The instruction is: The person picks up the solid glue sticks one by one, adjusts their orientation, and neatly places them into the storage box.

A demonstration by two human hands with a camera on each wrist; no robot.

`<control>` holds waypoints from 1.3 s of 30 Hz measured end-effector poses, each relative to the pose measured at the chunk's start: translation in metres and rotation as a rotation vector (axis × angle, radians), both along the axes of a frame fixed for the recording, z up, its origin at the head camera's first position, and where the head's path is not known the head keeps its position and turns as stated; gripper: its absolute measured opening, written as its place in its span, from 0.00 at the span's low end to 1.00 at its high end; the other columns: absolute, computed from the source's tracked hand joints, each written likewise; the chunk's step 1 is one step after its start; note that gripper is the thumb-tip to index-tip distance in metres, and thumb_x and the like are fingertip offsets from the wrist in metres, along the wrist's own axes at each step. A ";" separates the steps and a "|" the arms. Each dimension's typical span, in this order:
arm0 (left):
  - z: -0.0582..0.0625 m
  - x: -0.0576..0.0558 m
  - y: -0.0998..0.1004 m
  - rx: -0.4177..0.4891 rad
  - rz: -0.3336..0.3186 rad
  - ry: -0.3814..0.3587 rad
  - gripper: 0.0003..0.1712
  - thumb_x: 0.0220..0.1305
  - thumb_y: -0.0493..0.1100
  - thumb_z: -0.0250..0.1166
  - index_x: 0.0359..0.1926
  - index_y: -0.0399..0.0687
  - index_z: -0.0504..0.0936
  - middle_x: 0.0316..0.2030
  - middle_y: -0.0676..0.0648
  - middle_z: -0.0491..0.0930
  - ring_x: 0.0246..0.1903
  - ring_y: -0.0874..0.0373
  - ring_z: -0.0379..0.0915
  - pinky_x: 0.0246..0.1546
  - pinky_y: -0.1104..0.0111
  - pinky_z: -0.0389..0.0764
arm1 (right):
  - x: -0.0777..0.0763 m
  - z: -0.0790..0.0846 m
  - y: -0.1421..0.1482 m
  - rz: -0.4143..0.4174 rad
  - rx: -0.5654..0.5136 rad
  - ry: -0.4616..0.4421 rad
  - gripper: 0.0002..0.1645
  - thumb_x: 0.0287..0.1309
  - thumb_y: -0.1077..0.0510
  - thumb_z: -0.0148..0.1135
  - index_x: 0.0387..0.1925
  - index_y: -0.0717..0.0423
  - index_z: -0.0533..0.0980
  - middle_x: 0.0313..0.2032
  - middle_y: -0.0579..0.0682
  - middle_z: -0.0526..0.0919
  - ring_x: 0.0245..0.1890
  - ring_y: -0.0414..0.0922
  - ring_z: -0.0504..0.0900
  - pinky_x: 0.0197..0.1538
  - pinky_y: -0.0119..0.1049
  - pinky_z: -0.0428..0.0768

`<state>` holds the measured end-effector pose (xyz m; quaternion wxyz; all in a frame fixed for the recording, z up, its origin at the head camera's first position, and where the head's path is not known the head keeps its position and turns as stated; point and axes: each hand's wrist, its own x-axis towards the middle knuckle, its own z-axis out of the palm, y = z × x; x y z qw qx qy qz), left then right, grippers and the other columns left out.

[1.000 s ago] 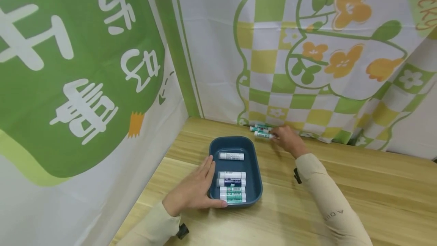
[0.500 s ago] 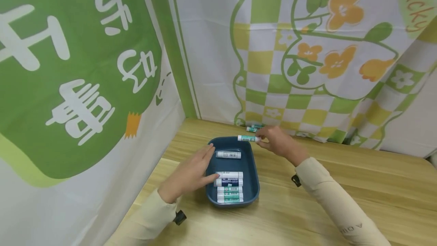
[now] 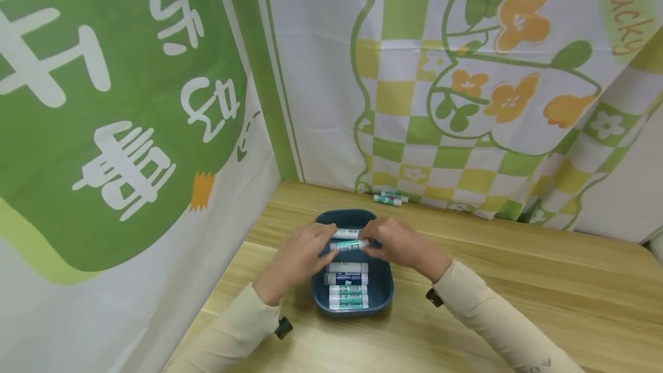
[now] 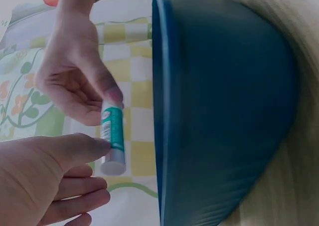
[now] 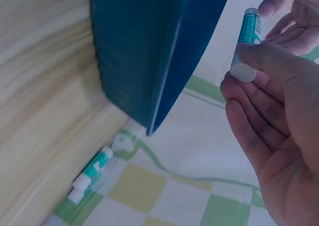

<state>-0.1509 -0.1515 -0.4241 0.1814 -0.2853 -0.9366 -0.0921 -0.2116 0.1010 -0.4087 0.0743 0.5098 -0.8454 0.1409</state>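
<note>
My right hand (image 3: 396,243) pinches a white glue stick with a green label (image 3: 348,245) between thumb and fingers, over the blue tray (image 3: 382,298). Across the tray, my left hand (image 3: 297,258) has its thumb and fingers spread around the other end of that stick. Its thumb tip lies against the stick's side in the left wrist view, and the fingers are loosely bent. Below, inside the tray, lie a white stick (image 3: 347,267), a dark-blue-labelled stick (image 3: 346,278) and several green-labelled sticks (image 3: 348,298). Another white stick (image 3: 346,233) lies farther back, partly covered by the hands.
Two more green-labelled sticks (image 3: 388,199) lie on the wooden table (image 3: 466,281) beyond the tray, against the checked cloth (image 3: 414,143). A green and white cloth (image 3: 207,235) hangs along the left side.
My right hand has picked a green-labelled glue stick from the group by the cloth and brought it left over the tray. My left hand has moved from the tray's rim to the stick's other end.
</note>
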 end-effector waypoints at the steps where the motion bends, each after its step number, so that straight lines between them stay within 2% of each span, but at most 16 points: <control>1: -0.002 0.000 0.001 -0.003 -0.001 0.012 0.25 0.66 0.50 0.76 0.58 0.42 0.86 0.53 0.43 0.90 0.52 0.50 0.88 0.47 0.59 0.91 | 0.002 -0.001 -0.001 0.000 0.004 -0.004 0.09 0.63 0.60 0.75 0.45 0.56 0.89 0.42 0.49 0.92 0.43 0.43 0.90 0.46 0.34 0.89; 5: -0.007 0.002 0.002 -0.017 -0.009 0.060 0.20 0.65 0.51 0.77 0.51 0.45 0.88 0.45 0.47 0.92 0.42 0.54 0.90 0.34 0.64 0.90 | 0.006 -0.002 -0.004 0.007 0.009 -0.004 0.09 0.64 0.58 0.75 0.45 0.55 0.89 0.42 0.49 0.92 0.42 0.42 0.90 0.46 0.34 0.90; 11: -0.012 0.003 0.003 -0.033 -0.032 0.097 0.15 0.64 0.50 0.77 0.45 0.48 0.89 0.40 0.49 0.93 0.36 0.57 0.89 0.25 0.69 0.84 | 0.007 -0.003 -0.005 0.017 -0.019 -0.008 0.08 0.64 0.58 0.75 0.44 0.55 0.89 0.42 0.48 0.92 0.42 0.41 0.90 0.46 0.35 0.90; 15: -0.012 0.004 0.004 -0.037 -0.047 0.095 0.11 0.65 0.48 0.76 0.43 0.50 0.88 0.36 0.51 0.92 0.31 0.60 0.86 0.21 0.72 0.78 | 0.008 -0.004 -0.005 0.004 -0.041 -0.033 0.08 0.64 0.58 0.75 0.44 0.54 0.89 0.42 0.48 0.92 0.42 0.41 0.90 0.46 0.34 0.89; 19: -0.013 0.004 0.005 -0.017 -0.029 0.100 0.11 0.65 0.47 0.76 0.43 0.48 0.89 0.36 0.51 0.92 0.31 0.60 0.87 0.21 0.71 0.80 | 0.008 -0.005 -0.005 -0.018 -0.116 -0.108 0.11 0.64 0.58 0.75 0.46 0.57 0.88 0.42 0.50 0.92 0.42 0.43 0.90 0.45 0.37 0.90; 23: -0.015 0.002 0.004 0.081 -0.012 0.066 0.12 0.64 0.47 0.77 0.44 0.47 0.90 0.37 0.49 0.92 0.29 0.60 0.86 0.25 0.70 0.83 | 0.008 -0.007 -0.005 -0.092 -0.248 -0.244 0.18 0.64 0.53 0.75 0.52 0.58 0.86 0.46 0.52 0.92 0.44 0.46 0.91 0.49 0.40 0.90; 27: -0.018 0.000 0.002 0.228 -0.022 0.020 0.13 0.63 0.45 0.78 0.44 0.44 0.91 0.36 0.47 0.92 0.24 0.61 0.82 0.23 0.75 0.79 | 0.007 -0.010 -0.004 -0.164 -0.361 -0.335 0.21 0.65 0.49 0.75 0.55 0.55 0.86 0.49 0.51 0.92 0.46 0.45 0.91 0.52 0.40 0.90; 30: -0.019 -0.001 0.001 0.324 -0.029 0.021 0.13 0.63 0.44 0.78 0.45 0.42 0.91 0.36 0.46 0.93 0.23 0.60 0.81 0.23 0.77 0.75 | 0.006 -0.014 -0.005 -0.185 -0.430 -0.385 0.20 0.65 0.48 0.75 0.54 0.53 0.87 0.48 0.48 0.92 0.44 0.42 0.91 0.50 0.38 0.90; 33: -0.021 -0.001 0.002 0.396 -0.026 0.047 0.13 0.63 0.44 0.78 0.45 0.43 0.91 0.36 0.47 0.93 0.20 0.62 0.78 0.20 0.79 0.72 | 0.007 -0.018 -0.008 -0.176 -0.517 -0.460 0.17 0.65 0.51 0.75 0.51 0.53 0.88 0.45 0.48 0.93 0.42 0.41 0.91 0.48 0.38 0.90; 35: -0.022 -0.001 0.004 0.430 -0.032 0.072 0.12 0.62 0.43 0.78 0.45 0.43 0.92 0.36 0.47 0.93 0.21 0.63 0.79 0.21 0.79 0.73 | 0.008 -0.020 -0.012 -0.160 -0.578 -0.533 0.16 0.65 0.53 0.75 0.51 0.54 0.88 0.46 0.50 0.92 0.43 0.41 0.92 0.48 0.37 0.90; 39: -0.025 -0.001 0.011 0.483 -0.062 0.123 0.12 0.62 0.42 0.79 0.45 0.42 0.91 0.36 0.46 0.93 0.24 0.60 0.86 0.23 0.75 0.81 | 0.013 -0.024 -0.021 -0.140 -0.690 -0.676 0.15 0.66 0.57 0.73 0.52 0.59 0.87 0.49 0.55 0.90 0.45 0.43 0.91 0.50 0.36 0.90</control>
